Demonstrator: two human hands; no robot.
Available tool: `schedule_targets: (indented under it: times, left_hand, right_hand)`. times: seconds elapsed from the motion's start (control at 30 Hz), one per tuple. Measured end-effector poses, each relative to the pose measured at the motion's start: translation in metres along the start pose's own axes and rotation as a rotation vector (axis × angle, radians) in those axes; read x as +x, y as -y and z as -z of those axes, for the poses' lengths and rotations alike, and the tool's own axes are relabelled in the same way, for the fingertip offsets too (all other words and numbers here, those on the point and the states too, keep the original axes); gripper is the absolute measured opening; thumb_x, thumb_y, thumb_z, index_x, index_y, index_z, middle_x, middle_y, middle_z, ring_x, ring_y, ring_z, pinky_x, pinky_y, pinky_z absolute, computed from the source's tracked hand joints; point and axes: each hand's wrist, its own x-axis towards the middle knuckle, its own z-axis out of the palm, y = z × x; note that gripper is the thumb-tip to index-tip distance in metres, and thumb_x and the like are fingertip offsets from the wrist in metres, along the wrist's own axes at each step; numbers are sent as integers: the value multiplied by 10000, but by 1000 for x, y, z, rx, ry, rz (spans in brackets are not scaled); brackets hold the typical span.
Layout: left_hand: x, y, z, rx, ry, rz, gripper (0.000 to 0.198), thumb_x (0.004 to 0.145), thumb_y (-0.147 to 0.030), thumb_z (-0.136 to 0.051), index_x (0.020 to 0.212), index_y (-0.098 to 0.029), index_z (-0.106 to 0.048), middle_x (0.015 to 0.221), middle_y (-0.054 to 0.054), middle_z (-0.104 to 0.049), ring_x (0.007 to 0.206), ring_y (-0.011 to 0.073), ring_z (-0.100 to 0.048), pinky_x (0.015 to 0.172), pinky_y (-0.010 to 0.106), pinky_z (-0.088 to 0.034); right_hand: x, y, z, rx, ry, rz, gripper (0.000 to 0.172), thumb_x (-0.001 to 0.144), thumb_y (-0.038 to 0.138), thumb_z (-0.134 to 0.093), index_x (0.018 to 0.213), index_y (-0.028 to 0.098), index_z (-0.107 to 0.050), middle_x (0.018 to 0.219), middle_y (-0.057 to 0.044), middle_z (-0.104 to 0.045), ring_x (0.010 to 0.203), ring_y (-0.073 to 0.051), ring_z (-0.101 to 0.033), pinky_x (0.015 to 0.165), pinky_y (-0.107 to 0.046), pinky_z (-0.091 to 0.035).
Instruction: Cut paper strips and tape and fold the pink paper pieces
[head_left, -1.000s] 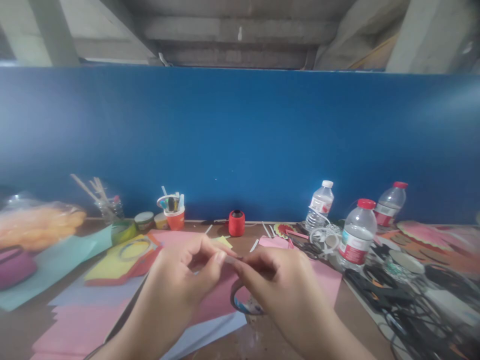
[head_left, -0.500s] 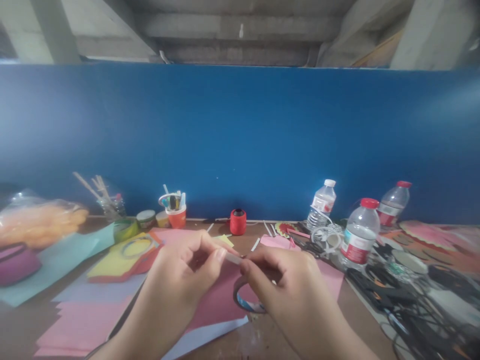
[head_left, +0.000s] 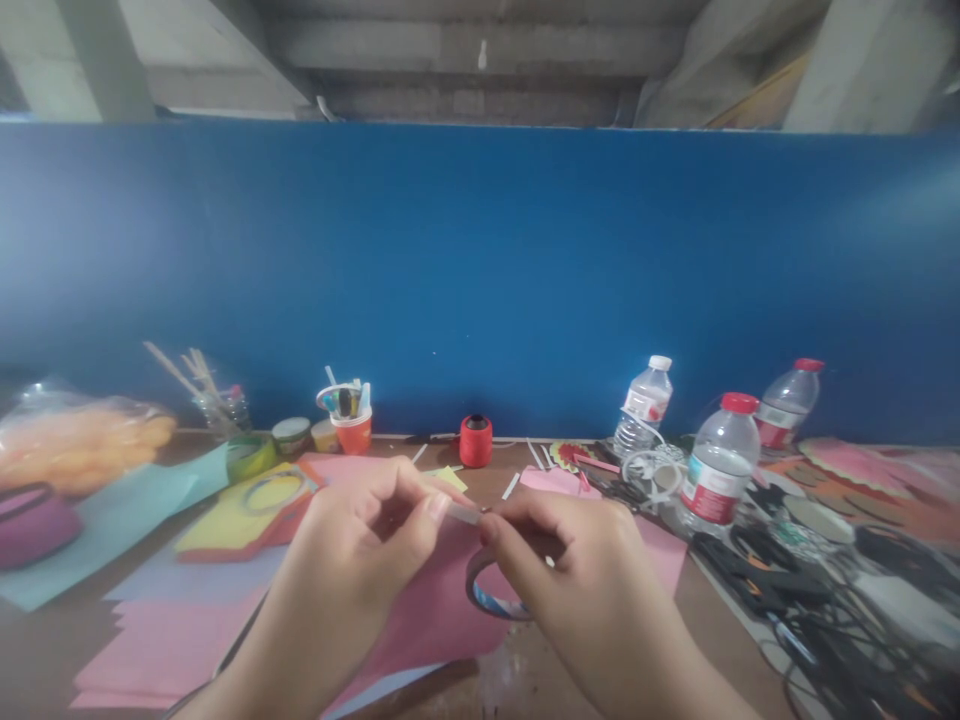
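My left hand (head_left: pixel 375 550) pinches the free end of a clear tape strip (head_left: pixel 463 514) between thumb and forefinger. My right hand (head_left: pixel 577 570) is closed round the tape roll (head_left: pixel 487 595), whose ring shows below its fingers. Both hands are held together just above pink paper sheets (head_left: pixel 442 610) on the brown table (head_left: pixel 525 680).
A red thread spool (head_left: pixel 475 441) stands by the blue partition (head_left: pixel 480 280). An orange cup of pens (head_left: pixel 352 425) and small jars are at the back left. Water bottles (head_left: pixel 716 465), cables (head_left: pixel 817 610) and paper decorations crowd the right. Coloured sheets (head_left: pixel 247 510) and a plastic bag (head_left: pixel 75 445) lie left.
The hands have drawn slightly apart, so a short length of tape shows between them. The view has shifted down a little.
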Motion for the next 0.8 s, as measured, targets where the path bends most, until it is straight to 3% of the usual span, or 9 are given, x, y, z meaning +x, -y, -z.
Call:
schedule_targets:
  times: [0.23,0.43,0.57,0.67,0.8]
  left_hand:
    - [-2,-1,-2,-26,15,64,201,761,-353,-521,637,-196,-535,711,0,-666,662,156,-585,496,221,-385]
    - [0,1,3,-51,-71,29,251,770,-379,-482,595,-201,-460,608,-18,-573,607,146,-517,501,220,-368]
    - [4,7,9,-73,-69,49,283,748,-411,-514,577,-203,-428,532,-41,-477,507,119,-433,467,214,-346]
    - [7,8,10,-169,-31,94,266,731,-412,-540,596,-201,-452,589,-23,-541,554,142,-493,510,240,-400]
    - [7,6,10,-318,-13,140,244,733,-404,-532,621,-194,-480,658,2,-592,603,165,-546,534,262,-426]
  right_hand:
    - [1,0,-1,-31,-19,5,242,810,247,-492,619,227,-639,556,61,-647,493,-94,-565,450,-185,-367]
    - [0,-7,-3,1,-115,64,171,804,257,-519,705,249,-658,606,66,-671,531,-103,-611,491,-189,-437]
    - [0,-8,-3,-18,-235,235,115,802,206,-527,746,223,-626,666,42,-662,592,-106,-613,533,-193,-452]
    - [0,-7,0,-99,-303,438,148,820,159,-503,725,195,-611,700,10,-641,612,-103,-583,538,-195,-440]
    - [-1,-8,8,-238,-299,653,200,815,63,-477,784,172,-642,784,-23,-641,649,-101,-570,575,-197,-449]
